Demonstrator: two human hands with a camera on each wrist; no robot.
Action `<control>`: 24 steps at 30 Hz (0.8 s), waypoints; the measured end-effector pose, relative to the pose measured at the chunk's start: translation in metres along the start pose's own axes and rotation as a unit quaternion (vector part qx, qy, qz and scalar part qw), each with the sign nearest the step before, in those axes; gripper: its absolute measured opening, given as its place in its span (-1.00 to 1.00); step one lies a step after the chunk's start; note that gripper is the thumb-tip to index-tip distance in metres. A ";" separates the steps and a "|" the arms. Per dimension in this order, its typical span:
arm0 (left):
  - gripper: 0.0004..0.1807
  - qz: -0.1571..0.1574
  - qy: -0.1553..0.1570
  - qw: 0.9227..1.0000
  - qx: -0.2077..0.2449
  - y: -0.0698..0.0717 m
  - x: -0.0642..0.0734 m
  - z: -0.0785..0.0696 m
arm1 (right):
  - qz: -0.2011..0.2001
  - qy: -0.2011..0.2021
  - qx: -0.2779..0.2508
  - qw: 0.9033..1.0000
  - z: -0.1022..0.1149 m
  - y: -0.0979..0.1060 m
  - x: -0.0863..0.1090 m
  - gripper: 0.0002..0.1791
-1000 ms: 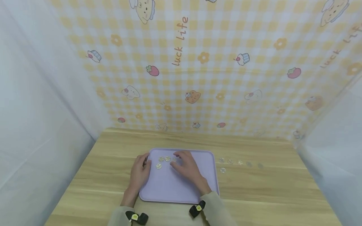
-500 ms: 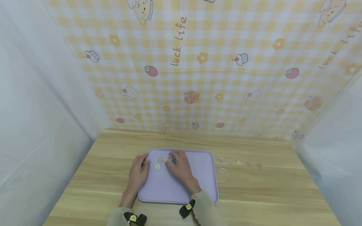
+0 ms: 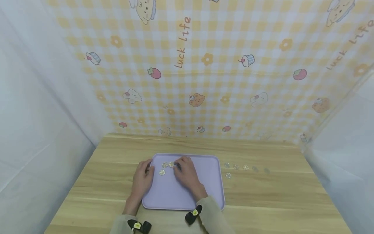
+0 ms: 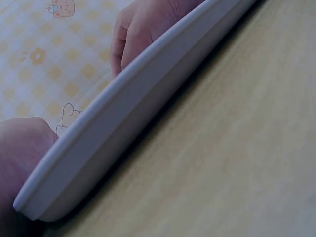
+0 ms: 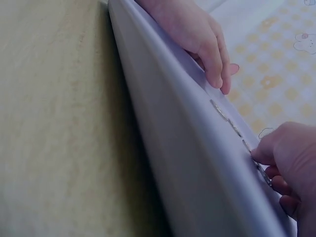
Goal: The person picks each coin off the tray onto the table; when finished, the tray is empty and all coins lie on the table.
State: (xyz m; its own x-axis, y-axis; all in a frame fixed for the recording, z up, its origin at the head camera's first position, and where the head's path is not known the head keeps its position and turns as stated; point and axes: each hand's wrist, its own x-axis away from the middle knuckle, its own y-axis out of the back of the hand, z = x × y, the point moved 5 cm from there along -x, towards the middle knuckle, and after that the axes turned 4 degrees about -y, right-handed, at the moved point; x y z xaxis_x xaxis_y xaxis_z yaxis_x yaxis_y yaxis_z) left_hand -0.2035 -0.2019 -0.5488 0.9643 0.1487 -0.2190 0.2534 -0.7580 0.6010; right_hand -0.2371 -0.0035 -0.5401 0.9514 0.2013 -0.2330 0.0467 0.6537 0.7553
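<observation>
My right hand is over the tray, thumb and fingers curled around a coin that they mostly hide in the head view. Just left of those fingertips lie a shiny coin, a second coin touching or nearly touching it, and a third coin nearer me. All rest flat in the lilac tray. At the tray's left rim, my left hand rests with relaxed fingers and thumb on the edge. The right wrist view shows its fingertips against the tray.
Right of the tray, several pale round coins form a row on the wooden table, with a single coin in front of the row. A yellow checked cloth hangs behind, and white sheets stand at both sides.
My right hand has moved left toward the coins in the tray, its thumb and fingers closing in around one coin. My left hand stays at the left rim.
</observation>
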 end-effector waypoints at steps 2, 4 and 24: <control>-0.57 -0.004 -0.003 1.000 -0.001 0.000 0.000 0.001 | -0.006 0.008 0.000 1.000 0.000 0.000 0.000 -0.77; -0.58 -0.008 -0.006 1.000 -0.003 0.000 0.000 0.001 | -0.015 0.013 0.005 1.000 -0.001 0.001 0.000 -0.75; -0.56 -0.002 0.007 1.000 0.003 0.000 0.000 0.002 | -0.038 0.017 0.017 0.999 -0.003 0.008 0.006 -0.76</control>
State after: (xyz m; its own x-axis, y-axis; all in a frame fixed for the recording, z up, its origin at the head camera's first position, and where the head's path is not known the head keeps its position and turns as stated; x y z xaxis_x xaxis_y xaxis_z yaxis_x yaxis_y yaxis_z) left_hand -0.2038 -0.2031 -0.5497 0.9644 0.1601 -0.2107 0.2565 -0.7614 0.5954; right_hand -0.2319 0.0052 -0.5377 0.9338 0.1770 -0.3110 0.1293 0.6434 0.7545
